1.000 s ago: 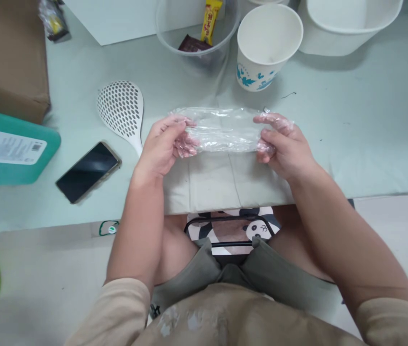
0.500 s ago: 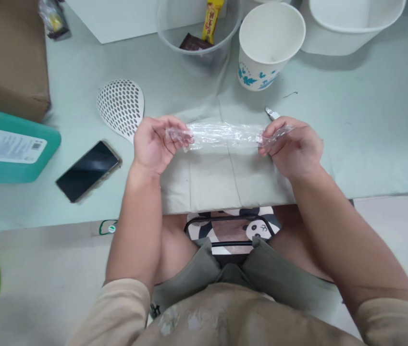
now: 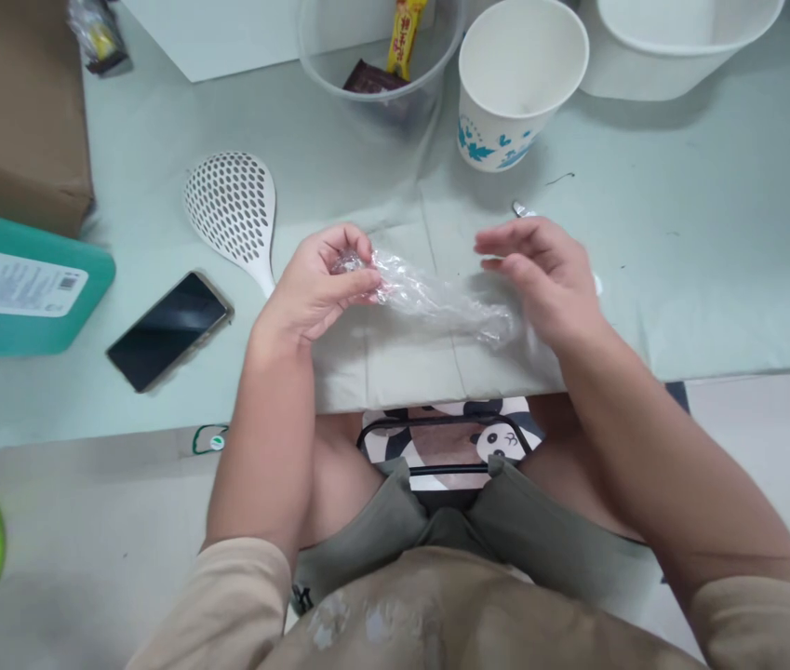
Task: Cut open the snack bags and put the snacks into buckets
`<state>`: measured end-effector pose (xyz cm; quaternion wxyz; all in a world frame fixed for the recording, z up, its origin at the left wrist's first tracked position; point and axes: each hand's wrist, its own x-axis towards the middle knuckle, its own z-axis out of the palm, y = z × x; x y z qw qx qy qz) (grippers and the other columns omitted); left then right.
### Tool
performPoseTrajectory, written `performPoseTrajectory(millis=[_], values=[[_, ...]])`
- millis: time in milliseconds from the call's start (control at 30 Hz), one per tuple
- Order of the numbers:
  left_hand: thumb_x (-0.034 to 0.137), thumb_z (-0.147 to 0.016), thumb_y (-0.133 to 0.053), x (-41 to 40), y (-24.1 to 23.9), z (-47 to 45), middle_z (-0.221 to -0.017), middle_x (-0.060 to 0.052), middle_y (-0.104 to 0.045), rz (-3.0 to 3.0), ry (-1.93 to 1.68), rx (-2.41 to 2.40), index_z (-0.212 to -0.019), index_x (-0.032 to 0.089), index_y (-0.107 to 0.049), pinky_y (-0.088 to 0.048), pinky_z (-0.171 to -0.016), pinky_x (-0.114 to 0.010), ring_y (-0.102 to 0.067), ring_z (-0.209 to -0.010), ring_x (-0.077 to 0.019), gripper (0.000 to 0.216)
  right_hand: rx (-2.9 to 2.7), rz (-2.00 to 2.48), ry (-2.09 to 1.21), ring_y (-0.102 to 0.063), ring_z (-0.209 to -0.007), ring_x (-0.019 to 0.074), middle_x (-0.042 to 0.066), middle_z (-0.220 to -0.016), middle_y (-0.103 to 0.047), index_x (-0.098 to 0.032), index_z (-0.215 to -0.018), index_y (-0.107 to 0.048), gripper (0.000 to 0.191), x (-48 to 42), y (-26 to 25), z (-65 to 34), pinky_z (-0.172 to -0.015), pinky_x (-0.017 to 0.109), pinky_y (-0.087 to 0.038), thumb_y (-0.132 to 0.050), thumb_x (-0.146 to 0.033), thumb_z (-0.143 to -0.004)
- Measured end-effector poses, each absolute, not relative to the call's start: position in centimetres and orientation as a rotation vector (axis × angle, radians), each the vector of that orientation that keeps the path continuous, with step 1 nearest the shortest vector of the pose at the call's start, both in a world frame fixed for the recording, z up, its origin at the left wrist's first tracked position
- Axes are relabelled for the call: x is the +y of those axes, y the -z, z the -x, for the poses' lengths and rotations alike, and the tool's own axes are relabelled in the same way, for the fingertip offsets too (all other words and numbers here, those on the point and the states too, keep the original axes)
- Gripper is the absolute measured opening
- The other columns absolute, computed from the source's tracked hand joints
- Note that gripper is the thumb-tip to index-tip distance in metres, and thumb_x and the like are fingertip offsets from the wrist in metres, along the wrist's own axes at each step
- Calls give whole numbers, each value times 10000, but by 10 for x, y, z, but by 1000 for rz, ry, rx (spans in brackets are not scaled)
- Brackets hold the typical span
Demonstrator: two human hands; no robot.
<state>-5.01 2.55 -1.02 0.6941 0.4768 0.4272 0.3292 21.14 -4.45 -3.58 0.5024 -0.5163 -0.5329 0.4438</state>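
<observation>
A crumpled strip of clear plastic wrap (image 3: 436, 296) hangs from my left hand (image 3: 317, 284), which pinches one end between thumb and fingers. Its far end droops down to the right, above the table cloth. My right hand (image 3: 541, 274) is apart from the wrap's loose end, thumb and fingers separated with nothing between them. Just behind the right hand, a small metal object (image 3: 523, 209) shows only its tip; the rest is hidden. Left of my left hand lies a white perforated skimmer (image 3: 231, 207), its handle partly covered by that hand.
A black phone (image 3: 169, 330), a teal bottle (image 3: 18, 284) and a cardboard box (image 3: 14, 112) are at left. Along the back stand a clear tub (image 3: 377, 112) with wrapped snacks, a paper cup (image 3: 499, 135) and a white container (image 3: 652, 79). The table's front edge is near my forearms.
My right hand has let go of the plastic wrap and its fingers have parted. The wrap, stretched level between both hands before, now sags to the right from my left hand.
</observation>
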Motion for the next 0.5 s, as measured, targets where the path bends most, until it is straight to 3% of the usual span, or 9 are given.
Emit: performPoseTrajectory(millis=[100,167,233,333,500], values=[[138,-584,-869,22,6,44,-706,49,-629,-1151,-676,952,-741,202,-612,-525,-521,-201,-623,-555,-85,308,-1362,1149,-1403,-695,-1232,240,73,-1359,-717,-279,-1209,-651,490,-47,32,-198,-1045,408,-583,-803,-539,-822],[165,-610,-867,19,4,39,-699,36,-643,-1253,-596,953,-749,196,-653,-523,-547,-215,-608,-561,-89,257,-1421,1131,-1513,-719,-1169,233,78,-1333,-731,-255,-1232,-653,508,-48,29,-190,-1011,383,-585,-822,-469,-803],[193,-633,-864,18,3,37,-685,25,-651,-1338,-529,962,-752,193,-681,-503,-552,-222,-605,-575,-100,219,-1486,1155,-1590,-747,-959,205,54,-1090,-789,-225,-1197,-675,450,-50,26,-187,-860,332,-596,-801,-412,-807],[175,-641,-847,19,4,37,-696,21,-663,-1365,-572,993,-745,194,-688,-500,-573,-237,-612,-590,-107,191,-1514,1223,-1752,-653,-612,150,-24,-697,-708,-211,-1125,-708,324,-52,21,-190,-578,266,-503,-732,-356,-837],[79,-657,-785,25,9,48,-649,52,-646,-1321,-762,1062,-722,203,-661,-490,-586,-252,-612,-568,-93,187,-1435,1349,-1816,-537,-454,104,-44,-606,-663,-206,-1055,-739,250,-51,16,-195,-425,230,-377,-710,-278,-818]])
